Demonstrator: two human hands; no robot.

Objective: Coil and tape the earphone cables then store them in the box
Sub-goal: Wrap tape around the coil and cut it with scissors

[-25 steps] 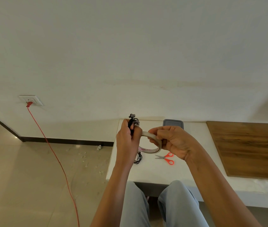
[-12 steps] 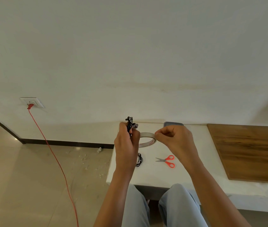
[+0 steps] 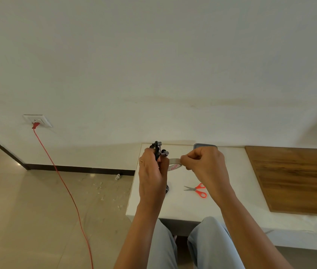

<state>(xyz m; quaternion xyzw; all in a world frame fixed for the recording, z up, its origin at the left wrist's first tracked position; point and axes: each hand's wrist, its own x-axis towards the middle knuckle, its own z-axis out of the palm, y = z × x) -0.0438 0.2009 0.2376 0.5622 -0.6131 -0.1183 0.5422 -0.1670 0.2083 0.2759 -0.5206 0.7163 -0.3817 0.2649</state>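
Nearest are your knees (image 3: 208, 243), tucked under the white table (image 3: 175, 207). Above it, your left hand (image 3: 153, 177) is closed around the coiled earphones (image 3: 158, 150): the black bundle runs upright through your fist, and the earbuds stick out at the hand's 12 o'clock. At 3 o'clock from that fist, your right hand (image 3: 204, 164) has its fingers curled and pinches the tape roll (image 3: 174, 164) at its right edge. The roll hangs between both hands, its left side hidden behind your left fingers.

On the table, a bit of black cable (image 3: 167, 189) shows beside your left wrist (whether it belongs to the held bundle, I cannot tell). The scissors (image 3: 197, 189) lie at 6 o'clock from your right hand, blades pointing to 9.

Farther off, the grey box (image 3: 205, 146) sits at the table's back edge, at 12 o'clock from your right hand. A wooden board (image 3: 297, 179) lies at 3 o'clock. At 9 o'clock, a red cord (image 3: 62, 181) crosses the floor up to a wall socket (image 3: 37, 120).
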